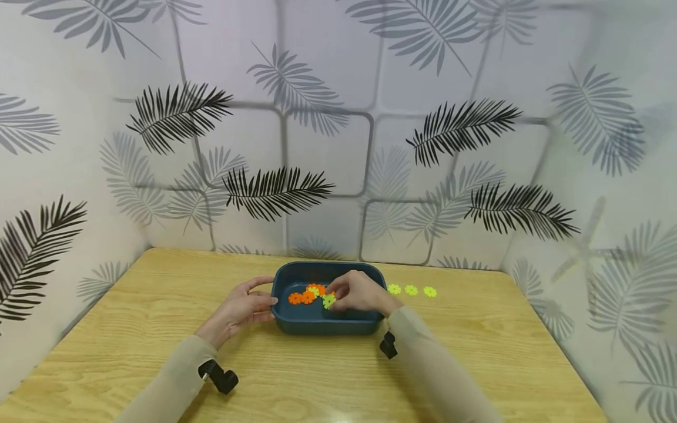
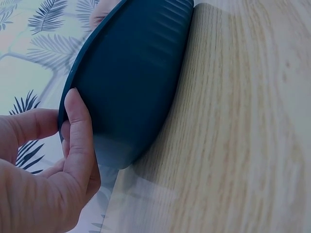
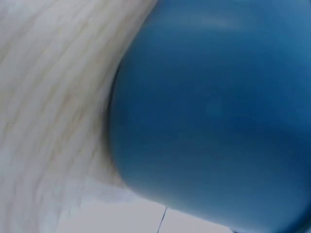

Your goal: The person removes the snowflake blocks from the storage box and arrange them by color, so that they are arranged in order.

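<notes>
A dark blue plastic bin [image 1: 328,328] sits on the table, its wall filling much of the left wrist view. My left hand [image 1: 244,305] grips the bin's left rim, thumb on one side and fingers on the other. Reaching over the right side, my right hand [image 1: 359,292] is inside the bin and pinches a yellow-green flower-shaped disc [image 1: 329,301] at its fingertips. Left of those fingers lie several orange flower-shaped discs [image 1: 295,298] with a yellow one [image 1: 314,291] among them. In the right wrist view the bin's outer wall [image 3: 209,116] hides the hand.
Three yellow-green flower-shaped discs [image 1: 411,290] lie in a row on the wooden table [image 1: 476,329], right of the bin. A wall covering with leaf prints [image 1: 328,229] stands behind the table's back edge.
</notes>
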`<act>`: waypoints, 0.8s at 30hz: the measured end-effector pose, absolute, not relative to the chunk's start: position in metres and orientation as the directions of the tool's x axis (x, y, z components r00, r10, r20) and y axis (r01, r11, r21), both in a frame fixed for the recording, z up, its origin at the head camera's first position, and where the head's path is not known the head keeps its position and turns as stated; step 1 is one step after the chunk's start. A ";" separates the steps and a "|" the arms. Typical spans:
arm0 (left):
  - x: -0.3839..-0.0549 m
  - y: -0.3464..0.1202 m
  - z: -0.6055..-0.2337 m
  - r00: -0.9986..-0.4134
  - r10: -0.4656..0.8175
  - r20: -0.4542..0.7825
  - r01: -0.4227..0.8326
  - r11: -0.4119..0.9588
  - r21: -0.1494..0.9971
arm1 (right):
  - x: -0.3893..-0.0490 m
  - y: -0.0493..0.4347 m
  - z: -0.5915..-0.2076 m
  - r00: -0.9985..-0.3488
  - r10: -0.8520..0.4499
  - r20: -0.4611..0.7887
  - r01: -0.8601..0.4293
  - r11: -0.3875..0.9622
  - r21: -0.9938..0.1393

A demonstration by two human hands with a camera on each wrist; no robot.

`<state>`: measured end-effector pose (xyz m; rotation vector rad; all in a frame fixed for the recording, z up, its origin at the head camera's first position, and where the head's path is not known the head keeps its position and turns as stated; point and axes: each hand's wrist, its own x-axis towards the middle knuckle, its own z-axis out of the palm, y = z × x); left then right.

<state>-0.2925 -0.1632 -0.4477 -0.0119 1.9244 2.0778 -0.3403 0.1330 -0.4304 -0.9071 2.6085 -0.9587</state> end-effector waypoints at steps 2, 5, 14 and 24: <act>-0.292 -0.164 -0.448 -0.952 0.220 -0.212 -0.229 -0.053 0.972 | -0.341 0.135 -0.429 -0.787 -0.617 0.003 -0.465 0.590 -0.660; -0.291 -0.166 -0.448 -0.952 0.227 -0.206 -0.224 -0.055 0.973 | -0.343 0.138 -0.430 -0.784 -0.621 0.005 -0.461 0.577 -0.675; -0.289 -0.166 -0.445 -0.950 0.240 -0.199 -0.218 -0.052 0.975 | -0.341 0.149 -0.424 -0.805 -0.593 0.019 -0.413 0.537 -0.735; -0.290 -0.162 -0.446 -0.949 0.240 -0.203 -0.223 -0.061 0.973 | -0.338 0.166 -0.416 -0.812 -0.583 0.023 -0.388 0.511 -0.767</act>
